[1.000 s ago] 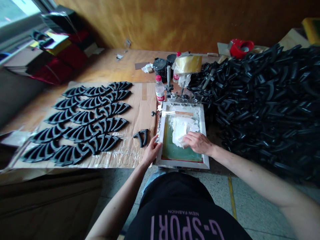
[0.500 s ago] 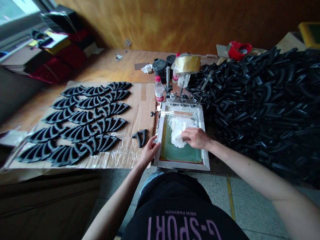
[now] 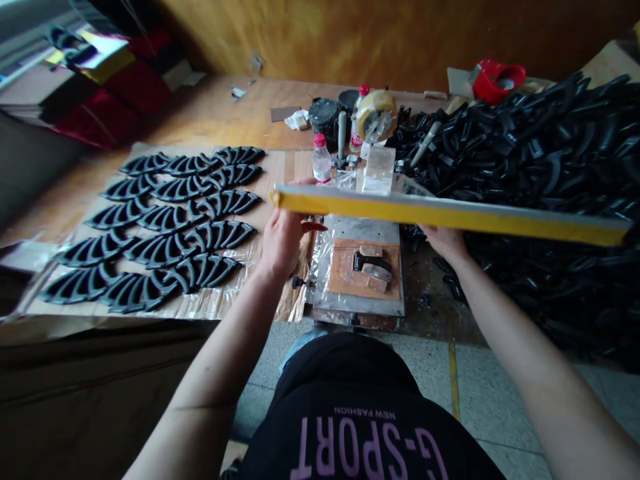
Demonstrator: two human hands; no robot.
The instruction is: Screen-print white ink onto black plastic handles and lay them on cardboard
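A screen-printing frame (image 3: 450,215) is tilted up and seen nearly edge-on, its near edge yellow below and grey above. My left hand (image 3: 283,237) is closed round its left end, with fingertips showing above the edge. Just beneath the frame's middle is my right hand (image 3: 444,241); its fingers are hidden behind the frame, so their grip does not show. Under the frame, a black curved plastic handle (image 3: 373,261) lies on a brown wooden jig board (image 3: 343,277) with small blocks. That board rests on a metal base plate (image 3: 320,293).
Rows of black plastic parts (image 3: 175,227) lie on cardboard (image 3: 277,173) at left. A large heap of black parts (image 3: 540,160) covers the right side. Behind the base stand a red-capped bottle (image 3: 321,160), a dark pot (image 3: 323,119) and a tape roll (image 3: 377,115).
The frame has swung up from lying flat, uncovering the jig board and black handle. My right hand has left the white paste on the screen; my left hand has moved up with the frame.
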